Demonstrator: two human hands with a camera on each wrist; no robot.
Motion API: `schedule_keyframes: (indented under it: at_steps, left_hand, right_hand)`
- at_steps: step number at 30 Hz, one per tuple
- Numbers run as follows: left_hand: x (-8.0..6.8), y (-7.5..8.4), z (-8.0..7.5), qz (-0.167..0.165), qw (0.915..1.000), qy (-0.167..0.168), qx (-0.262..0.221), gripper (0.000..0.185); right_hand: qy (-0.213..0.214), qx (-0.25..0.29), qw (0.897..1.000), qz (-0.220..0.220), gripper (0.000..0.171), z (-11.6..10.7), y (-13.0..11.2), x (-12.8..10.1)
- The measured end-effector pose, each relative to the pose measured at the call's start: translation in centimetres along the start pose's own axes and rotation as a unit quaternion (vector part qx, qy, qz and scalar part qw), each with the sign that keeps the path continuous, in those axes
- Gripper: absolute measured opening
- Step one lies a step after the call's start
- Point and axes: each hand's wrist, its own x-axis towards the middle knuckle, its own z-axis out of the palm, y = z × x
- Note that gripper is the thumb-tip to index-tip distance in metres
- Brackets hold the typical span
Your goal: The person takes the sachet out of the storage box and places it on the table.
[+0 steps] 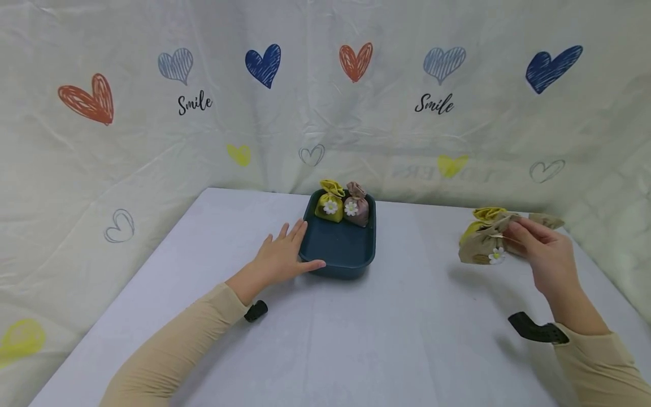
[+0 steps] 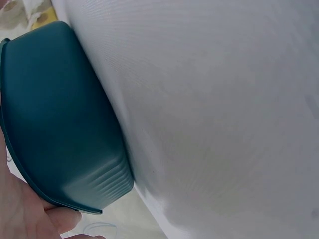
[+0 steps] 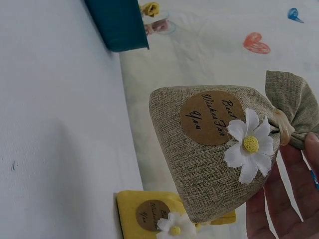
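The right hand (image 1: 541, 254) is pinching the beige pouch (image 1: 480, 249) by its tied neck, well right of the tray (image 1: 338, 257). The left hand (image 1: 280, 257) is resting flat, fingers straight, against the tray's left rim.

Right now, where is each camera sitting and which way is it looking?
Head: sits up high, looks forward and down at the table, the blue tray, both arms and hands.
Left wrist: sits by the left hand, looks along the tray wall; only a bit of palm and thumb shows.
Right wrist: sits under the right hand, looks at the tan pouch its fingers hold, with a yellow pouch behind.
Shared: all three views show the blue tray.
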Motion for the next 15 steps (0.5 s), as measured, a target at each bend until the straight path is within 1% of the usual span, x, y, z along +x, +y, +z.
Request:
schedule_keyframes:
  at_steps: [8, 13, 15]
  left_hand:
    - [0.0, 0.0, 0.1, 0.004, 1.0000, 0.001, 0.001, 0.114]
    - [0.0, 0.0, 0.0, 0.002, 1.0000, 0.002, 0.002, 0.114]
    - [0.0, 0.0, 0.0, 0.002, 1.0000, 0.004, 0.004, 0.114]
  right_hand:
    - [0.034, 0.012, 0.999, -0.008, 0.023, -1.0, -0.6, -0.1]
    - [0.066, 0.011, 0.998, 0.004, 0.019, -1.6, -1.3, -0.3]
    - [0.075, 0.020, 0.997, 0.008, 0.020, -1.9, -1.5, -0.4]
